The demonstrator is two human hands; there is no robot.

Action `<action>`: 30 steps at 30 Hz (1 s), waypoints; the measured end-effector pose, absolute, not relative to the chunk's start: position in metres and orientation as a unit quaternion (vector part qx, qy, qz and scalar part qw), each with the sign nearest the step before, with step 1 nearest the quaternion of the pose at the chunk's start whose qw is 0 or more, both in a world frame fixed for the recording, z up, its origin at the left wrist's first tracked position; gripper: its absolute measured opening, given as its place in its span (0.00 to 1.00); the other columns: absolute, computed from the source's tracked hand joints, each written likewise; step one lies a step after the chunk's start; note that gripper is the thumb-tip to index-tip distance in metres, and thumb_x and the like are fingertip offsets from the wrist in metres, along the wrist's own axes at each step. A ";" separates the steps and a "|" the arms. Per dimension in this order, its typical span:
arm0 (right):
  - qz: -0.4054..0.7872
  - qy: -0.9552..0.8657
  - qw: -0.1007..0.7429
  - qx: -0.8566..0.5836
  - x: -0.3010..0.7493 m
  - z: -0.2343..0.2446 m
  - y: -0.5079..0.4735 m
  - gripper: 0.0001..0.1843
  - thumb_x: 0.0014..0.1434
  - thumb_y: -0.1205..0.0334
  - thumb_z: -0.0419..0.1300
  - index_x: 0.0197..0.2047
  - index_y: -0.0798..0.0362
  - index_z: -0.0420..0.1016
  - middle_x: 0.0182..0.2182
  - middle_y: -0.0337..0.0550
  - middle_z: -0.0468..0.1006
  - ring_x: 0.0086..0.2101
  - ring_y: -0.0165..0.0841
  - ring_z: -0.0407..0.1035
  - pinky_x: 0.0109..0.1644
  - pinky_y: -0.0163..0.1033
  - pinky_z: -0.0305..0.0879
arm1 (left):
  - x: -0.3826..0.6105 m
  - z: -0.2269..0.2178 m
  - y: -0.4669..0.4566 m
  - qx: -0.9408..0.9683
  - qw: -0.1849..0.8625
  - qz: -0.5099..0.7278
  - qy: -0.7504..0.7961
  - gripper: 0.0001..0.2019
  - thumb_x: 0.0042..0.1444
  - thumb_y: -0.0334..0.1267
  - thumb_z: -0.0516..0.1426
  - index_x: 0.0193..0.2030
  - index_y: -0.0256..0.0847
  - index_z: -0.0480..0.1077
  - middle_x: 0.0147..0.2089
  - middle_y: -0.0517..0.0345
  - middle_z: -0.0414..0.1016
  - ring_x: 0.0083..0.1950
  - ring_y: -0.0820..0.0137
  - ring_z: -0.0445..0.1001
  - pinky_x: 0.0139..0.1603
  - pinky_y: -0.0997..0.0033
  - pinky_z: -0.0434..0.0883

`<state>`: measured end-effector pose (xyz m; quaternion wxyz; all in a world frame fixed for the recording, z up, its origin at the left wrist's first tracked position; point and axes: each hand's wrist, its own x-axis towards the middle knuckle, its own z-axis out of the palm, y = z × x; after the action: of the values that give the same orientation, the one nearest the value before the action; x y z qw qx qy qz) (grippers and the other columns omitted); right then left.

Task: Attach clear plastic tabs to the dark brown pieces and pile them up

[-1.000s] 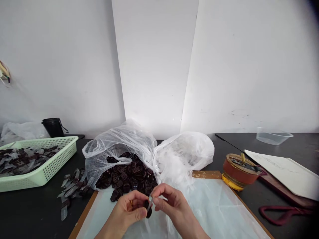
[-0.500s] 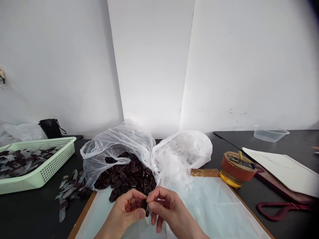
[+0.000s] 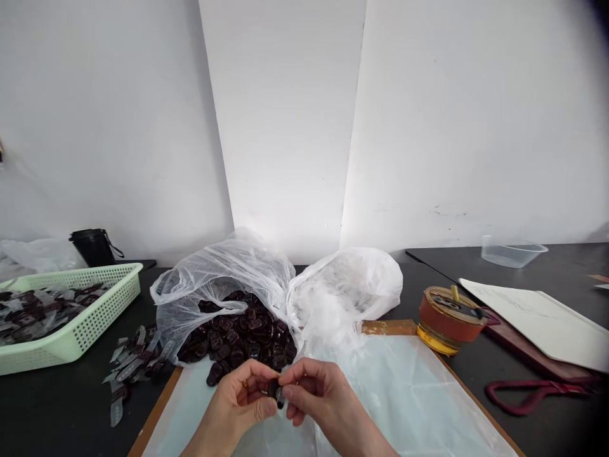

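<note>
My left hand (image 3: 235, 403) pinches a small dark brown plastic piece (image 3: 273, 387) between thumb and forefinger. Meeting it from the other side, my right hand (image 3: 326, 393) grips a small translucent plastic strip (image 3: 280, 398), which touches the dark piece; fingertips hide much of both. Just beyond my hands, a heap of glossy dark brown pieces (image 3: 254, 330) spills from a clear plastic bag (image 3: 190, 289). To its right lies a white plastic bag (image 3: 385, 285) with whitish translucent pieces in it. Both hands are over a pale blue sheet (image 3: 404, 393) on a wooden-edged board (image 3: 390, 327).
On the left, a pale green basket (image 3: 102, 314) holds joined dark and clear pieces, with a loose pile (image 3: 130, 362) beside it. A black cup (image 3: 92, 247) stands behind. Rightward are an amber round container (image 3: 450, 320), dark red scissors (image 3: 518, 397), a notebook (image 3: 537, 320) and a clear tub (image 3: 511, 252).
My right hand's lower fingers have curled in closer to the palm. The translucent strip sits slightly differently against the dark piece, and the whole view has shifted a little.
</note>
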<state>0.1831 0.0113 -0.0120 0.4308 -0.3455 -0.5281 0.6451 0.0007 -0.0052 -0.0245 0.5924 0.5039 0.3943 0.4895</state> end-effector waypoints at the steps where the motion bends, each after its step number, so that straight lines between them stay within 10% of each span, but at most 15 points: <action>1: 0.638 -0.533 0.431 -0.351 0.183 -0.012 0.011 0.14 0.49 0.56 0.70 0.32 0.58 0.76 0.17 0.36 0.74 0.19 0.27 0.69 0.24 0.31 0.66 | 0.001 -0.026 -0.005 0.505 0.594 0.489 0.391 0.17 0.41 0.42 0.72 0.37 0.40 0.77 0.33 0.57 0.80 0.37 0.67 0.74 0.39 0.71 0.68; 30: 0.591 -0.562 0.424 -0.393 0.182 -0.008 0.010 0.06 0.47 0.68 0.65 0.25 0.54 0.70 0.16 0.30 0.68 0.17 0.24 0.61 0.19 0.28 0.56 | 0.011 -0.028 -0.008 0.474 0.612 0.475 0.419 0.14 0.42 0.45 0.71 0.35 0.40 0.81 0.35 0.53 0.82 0.39 0.61 0.78 0.44 0.62 0.74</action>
<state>0.1817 0.0102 -0.0076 0.4237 -0.3933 -0.5624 0.5912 0.0106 -0.0078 -0.0276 0.6116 0.4738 0.4189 0.4754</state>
